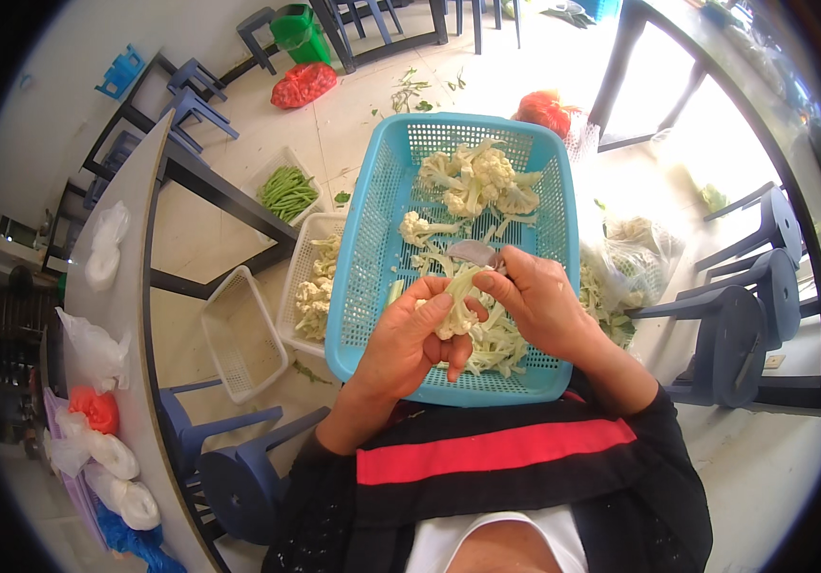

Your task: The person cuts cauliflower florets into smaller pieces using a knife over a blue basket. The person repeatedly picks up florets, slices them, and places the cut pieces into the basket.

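Note:
My left hand grips a cauliflower floret with its pale stalk pointing up. A knife with a broad grey blade is in my right hand; its handle is mostly hidden by my fingers. The right thumb touches the tip of the stalk. Both hands are over a blue plastic basket in front of my body. At its far end lie larger cauliflower pieces. A single floret rests near the middle, and stalk peelings are heaped at the near end.
Left of the basket are a white basket of cauliflower florets, a basket of green beans and another white basket. A table and blue stools flank me at left. Stools and a plastic bag of vegetables stand right.

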The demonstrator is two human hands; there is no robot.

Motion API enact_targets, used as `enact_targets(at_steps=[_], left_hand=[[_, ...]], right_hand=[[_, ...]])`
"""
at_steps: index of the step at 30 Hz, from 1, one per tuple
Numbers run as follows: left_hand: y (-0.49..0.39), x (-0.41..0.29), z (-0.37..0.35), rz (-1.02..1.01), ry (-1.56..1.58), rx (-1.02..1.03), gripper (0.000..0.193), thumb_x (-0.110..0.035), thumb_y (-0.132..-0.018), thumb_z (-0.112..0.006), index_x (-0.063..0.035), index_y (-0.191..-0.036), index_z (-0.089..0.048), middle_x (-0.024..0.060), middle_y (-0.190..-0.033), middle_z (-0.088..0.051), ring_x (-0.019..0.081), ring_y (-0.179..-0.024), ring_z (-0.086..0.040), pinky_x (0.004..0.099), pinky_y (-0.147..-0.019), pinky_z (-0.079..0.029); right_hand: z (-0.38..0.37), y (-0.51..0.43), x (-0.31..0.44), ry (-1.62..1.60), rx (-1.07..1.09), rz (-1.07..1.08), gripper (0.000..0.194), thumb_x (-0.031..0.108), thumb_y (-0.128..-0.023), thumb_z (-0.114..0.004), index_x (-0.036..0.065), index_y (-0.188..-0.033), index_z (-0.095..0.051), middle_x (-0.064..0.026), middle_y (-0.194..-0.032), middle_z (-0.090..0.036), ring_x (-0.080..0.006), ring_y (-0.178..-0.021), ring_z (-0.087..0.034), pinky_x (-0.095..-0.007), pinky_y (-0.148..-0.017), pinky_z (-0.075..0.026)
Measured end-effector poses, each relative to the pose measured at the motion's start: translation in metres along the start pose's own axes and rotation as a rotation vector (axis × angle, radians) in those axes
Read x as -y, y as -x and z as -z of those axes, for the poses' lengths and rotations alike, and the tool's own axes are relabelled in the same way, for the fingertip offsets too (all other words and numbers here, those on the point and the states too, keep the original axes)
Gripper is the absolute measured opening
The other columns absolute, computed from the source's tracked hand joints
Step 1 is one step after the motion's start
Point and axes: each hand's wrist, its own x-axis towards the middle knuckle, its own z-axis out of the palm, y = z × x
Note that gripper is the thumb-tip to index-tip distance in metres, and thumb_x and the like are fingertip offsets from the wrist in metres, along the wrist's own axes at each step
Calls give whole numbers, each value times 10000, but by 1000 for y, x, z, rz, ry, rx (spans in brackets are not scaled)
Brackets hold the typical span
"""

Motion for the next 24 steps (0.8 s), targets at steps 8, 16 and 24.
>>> enact_targets(at_steps=[8, 16, 24], left_hand=[[-6, 17, -10, -294, -303, -331, 236, -202, -1000, -438, 6, -1112, -419, 162, -999, -599, 188, -582, -575, 293, -470, -498], [-6, 3, 23, 194, 612, 43, 341, -320, -993, -367, -78, -1037, -604, 175, -1008, -610, 120, -485, -496, 260, -411, -429], [-10, 19, 23, 303, 711, 313, 395, -335, -1007, -316, -69, -1131, -581, 165, -1002, -610, 129, -482, -493, 254, -388, -422]], right_hand=[[-23, 15, 4, 425, -193, 387, 315, 287, -809, -722, 71, -751, -502, -70, -665, -494, -245, -520, -546, -340, -423, -422], [7, 13, 15, 35, -67, 25, 302, 175, -785, -737, 24, -752, -478, -106, -674, -524, -261, -566, -558, -347, -494, -434], [3, -6, 4, 67, -30, 51, 303, 223, -908, -625, 4, -767, -469, -152, -667, -509, -348, -619, -530, -410, -553, -409]])
